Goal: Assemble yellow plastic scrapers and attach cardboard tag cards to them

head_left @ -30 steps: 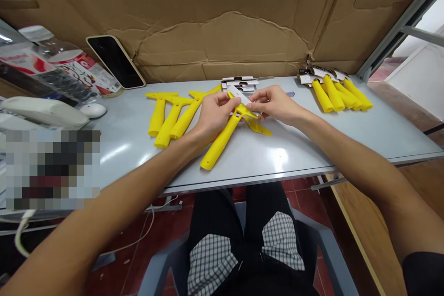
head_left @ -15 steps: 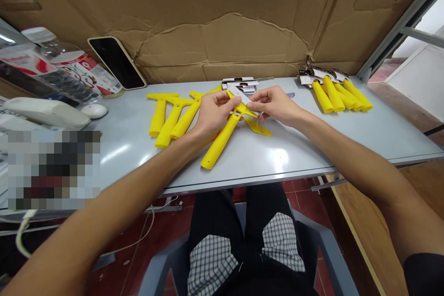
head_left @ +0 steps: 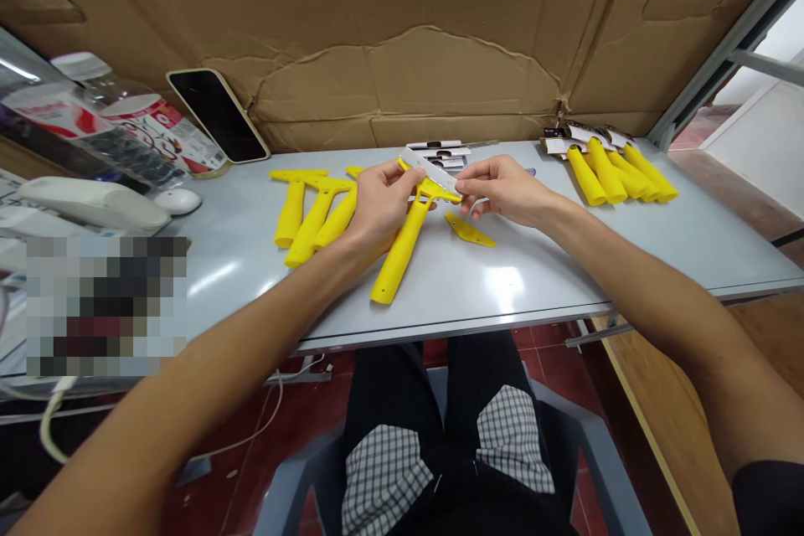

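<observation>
- Pinching a pale flat blade [head_left: 430,169] from both ends: the left fingers [head_left: 402,173] close narrowly on its left end, and the right fingers [head_left: 472,181] do the same at its right end.
- Showing more of that blade than half a second ago, with a longer strip now visible above the yellow head of the scraper, slanting from upper left down to the right.
- Resting the blade against the head of a yellow plastic scraper [head_left: 402,255], just under the left hand [head_left: 380,205] and near the right hand [head_left: 506,188], at the centre of the frame. The handle runs down and to the left, its end lying on the bench [head_left: 533,285].
- Opening a small gap: a loose yellow wedge-shaped piece [head_left: 470,230] lies flat just below the right hand, now apart from the scraper head instead of nearly touching it.
- Leaving three more yellow scrapers [head_left: 305,218] side by side on the bench, left of the left hand.
- Farther out, a stack of white printed cards [head_left: 436,152] sits at the bench's back edge, and a row of carded yellow handles [head_left: 606,176] lies at the upper right.
- At the upper left, a smartphone [head_left: 218,115] leans against a cardboard sheet [head_left: 402,75], with a white computer mouse [head_left: 177,201] below it.
</observation>
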Demonstrator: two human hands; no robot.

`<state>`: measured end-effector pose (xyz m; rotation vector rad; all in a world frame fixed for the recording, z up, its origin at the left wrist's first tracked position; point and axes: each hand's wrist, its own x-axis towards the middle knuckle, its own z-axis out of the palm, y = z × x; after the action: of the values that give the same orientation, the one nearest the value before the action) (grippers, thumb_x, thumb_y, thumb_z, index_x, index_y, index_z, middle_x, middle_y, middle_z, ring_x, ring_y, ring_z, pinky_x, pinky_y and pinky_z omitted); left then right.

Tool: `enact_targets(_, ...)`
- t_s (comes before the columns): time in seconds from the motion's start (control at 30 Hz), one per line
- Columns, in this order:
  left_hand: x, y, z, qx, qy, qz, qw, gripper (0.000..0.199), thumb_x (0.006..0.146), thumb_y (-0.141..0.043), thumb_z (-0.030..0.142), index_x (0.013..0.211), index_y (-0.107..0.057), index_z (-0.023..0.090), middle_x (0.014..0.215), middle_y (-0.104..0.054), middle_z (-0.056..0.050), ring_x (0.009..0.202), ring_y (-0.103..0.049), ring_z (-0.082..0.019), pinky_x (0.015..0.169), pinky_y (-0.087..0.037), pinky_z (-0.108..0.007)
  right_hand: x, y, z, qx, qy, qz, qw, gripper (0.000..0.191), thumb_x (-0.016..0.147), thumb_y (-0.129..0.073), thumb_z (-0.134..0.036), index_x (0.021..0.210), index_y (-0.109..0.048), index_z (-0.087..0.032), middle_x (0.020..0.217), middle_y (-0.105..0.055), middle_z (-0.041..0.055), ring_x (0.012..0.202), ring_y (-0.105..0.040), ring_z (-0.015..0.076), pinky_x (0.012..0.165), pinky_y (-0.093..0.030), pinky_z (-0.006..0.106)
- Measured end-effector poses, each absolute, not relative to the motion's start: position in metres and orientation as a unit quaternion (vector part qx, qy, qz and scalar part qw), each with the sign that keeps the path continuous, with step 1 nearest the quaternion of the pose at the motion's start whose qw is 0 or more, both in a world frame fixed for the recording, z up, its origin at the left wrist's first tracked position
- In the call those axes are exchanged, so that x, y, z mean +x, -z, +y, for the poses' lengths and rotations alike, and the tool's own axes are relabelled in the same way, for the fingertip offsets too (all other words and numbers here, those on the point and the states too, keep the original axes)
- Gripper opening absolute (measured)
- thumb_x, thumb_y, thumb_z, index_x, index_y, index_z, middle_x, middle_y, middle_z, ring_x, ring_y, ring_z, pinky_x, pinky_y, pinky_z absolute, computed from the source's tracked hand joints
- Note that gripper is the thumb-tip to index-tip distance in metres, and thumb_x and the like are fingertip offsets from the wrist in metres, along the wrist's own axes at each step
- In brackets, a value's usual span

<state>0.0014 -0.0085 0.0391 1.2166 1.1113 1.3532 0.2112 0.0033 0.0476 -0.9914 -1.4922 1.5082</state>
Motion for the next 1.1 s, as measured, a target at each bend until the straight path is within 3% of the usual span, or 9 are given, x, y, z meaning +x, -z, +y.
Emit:
enact_targets(0.2,-0.001,-0.04,-0.004,0.482,-0.508,0.464,0.542,0.023,0.078,-0.088,0.032,0.084,-0.069,0.02,0.089,-0.082,-0.008,0.085,-0.08,-0.022,0.068,-0.064,-0.029,0.213,-0.049,0.007,-0.414,-0.548,-0.589,0.425,0.021,0.086,-0.098,-0.021,0.08,-0.079,-0.017,0.061,-0.067,0.0009,0.055,-0.062,0.0122,0.049,-0.052,0.024)
enact_targets(0.4,-0.007,-0.043,0.001,0.468,-0.494,0.465,0.565,0.019,0.081,-0.082,0.034,0.088,-0.072,0.019,0.091,-0.081,-0.01,0.087,-0.081,-0.027,0.074,-0.067,-0.038,0.214,-0.051,0.008,-0.431,-0.54,-0.58,0.431,0.019,0.093,-0.087,-0.01,0.078,-0.078,-0.016,0.061,-0.064,0.0006,0.053,-0.057,0.0107,0.047,-0.05,0.023)
enact_targets(0.5,-0.008,-0.042,0.001,0.469,-0.507,0.463,0.555,0.018,0.079,-0.081,0.032,0.085,-0.071,0.019,0.092,-0.08,-0.01,0.087,-0.08,-0.026,0.076,-0.067,-0.038,0.211,-0.051,0.006,-0.428,-0.559,-0.554,0.444,0.023,0.1,-0.077,-0.005,0.079,-0.077,-0.015,0.07,-0.068,0.0026,0.057,-0.062,0.01,0.049,-0.052,0.021)
enact_targets(0.63,-0.008,-0.042,0.001,0.459,-0.526,0.461,0.548,0.018,0.078,-0.08,0.032,0.084,-0.07,0.018,0.092,-0.079,-0.009,0.089,-0.079,-0.026,0.078,-0.066,-0.037,0.207,-0.051,0.003,-0.429,-0.597,-0.524,0.43,0.022,0.103,-0.078,-0.011,0.082,-0.076,-0.014,0.086,-0.077,0.0089,0.067,-0.072,0.0132,0.051,-0.056,0.021)
enact_targets(0.87,-0.011,-0.042,0.004,0.458,-0.494,0.454,0.582,0.021,0.077,-0.084,0.029,0.09,-0.071,0.019,0.09,-0.078,-0.006,0.084,-0.077,-0.023,0.074,-0.064,-0.035,0.209,-0.058,0.003,-0.445,-0.593,-0.509,0.437,0.03,0.103,-0.07,-0.002,0.075,-0.073,-0.013,0.071,-0.073,0.0083,0.059,-0.066,0.0109,0.052,-0.055,0.019)
enact_targets(0.97,-0.018,-0.043,0.008,0.476,-0.464,0.427,0.613,0.028,0.078,-0.087,0.036,0.095,-0.073,0.02,0.092,-0.08,-0.008,0.084,-0.077,-0.024,0.068,-0.062,-0.033,0.212,-0.062,0.003,-0.44,-0.589,-0.517,0.438,0.029,0.101,-0.073,-0.003,0.074,-0.072,-0.013,0.07,-0.071,0.0079,0.058,-0.064,0.0105,0.05,-0.053,0.019)
enact_targets(1.1,-0.028,-0.043,0.018,0.507,-0.452,0.393,0.619,0.042,0.086,-0.08,0.06,0.101,-0.078,0.021,0.1,-0.084,-0.011,0.085,-0.079,-0.026,0.063,-0.058,-0.032,0.218,-0.066,0.006,-0.419,-0.587,-0.528,0.448,0.025,0.097,-0.081,-0.007,0.075,-0.071,-0.015,0.074,-0.071,0.0082,0.059,-0.063,0.0106,0.05,-0.051,0.02)
